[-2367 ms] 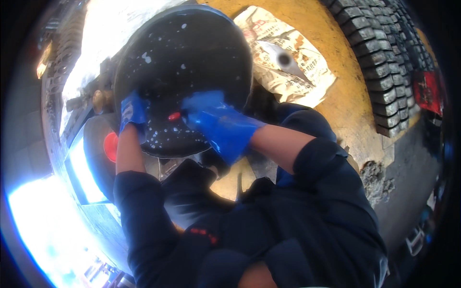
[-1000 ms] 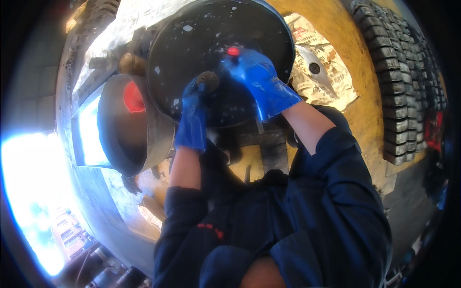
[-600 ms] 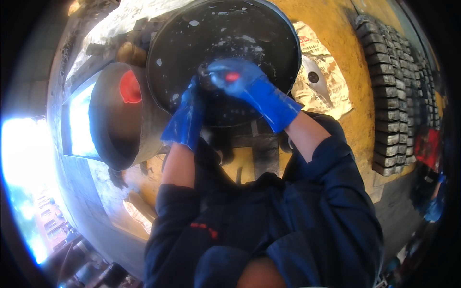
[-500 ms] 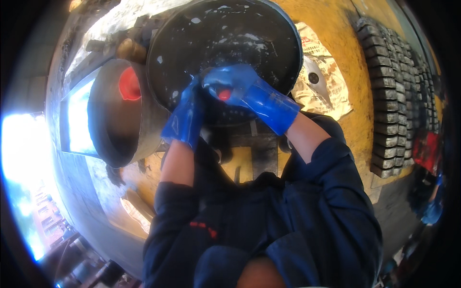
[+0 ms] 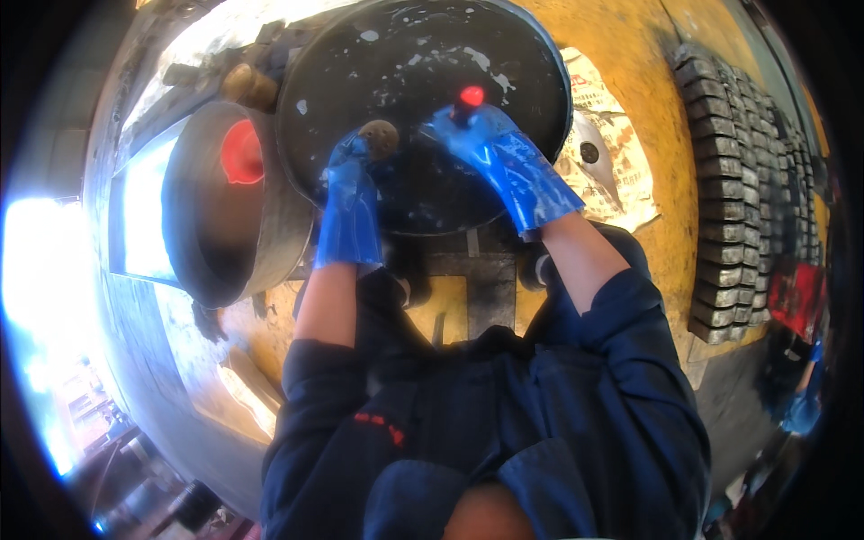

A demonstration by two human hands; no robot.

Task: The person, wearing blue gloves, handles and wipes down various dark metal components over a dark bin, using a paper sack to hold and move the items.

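Observation:
Both my hands wear blue rubber gloves and are over a large round black tub (image 5: 432, 180) whose dark surface is flecked with white foam. My left hand (image 5: 346, 166) grips a round brownish disc with small holes (image 5: 380, 139) by its left edge. My right hand (image 5: 472, 130), a little apart to the right, is closed around a dark handle with a bright red end (image 5: 472, 95) that sticks up above the fist. The working end of that tool is hidden, so its kind does not show.
A large grey bucket (image 5: 292, 243) with a red bowl-like piece (image 5: 241, 153) inside stands to the left. A printed paper sack (image 5: 630, 171) lies right of the tub, with a dark disc (image 5: 589, 153) on it. Stacked metal blocks (image 5: 720, 216) line the far right.
My hands have moved apart; they were together over the tub. My right hand has moved right and away from me, its red-ended handle now upright. The disc now shows in my left hand.

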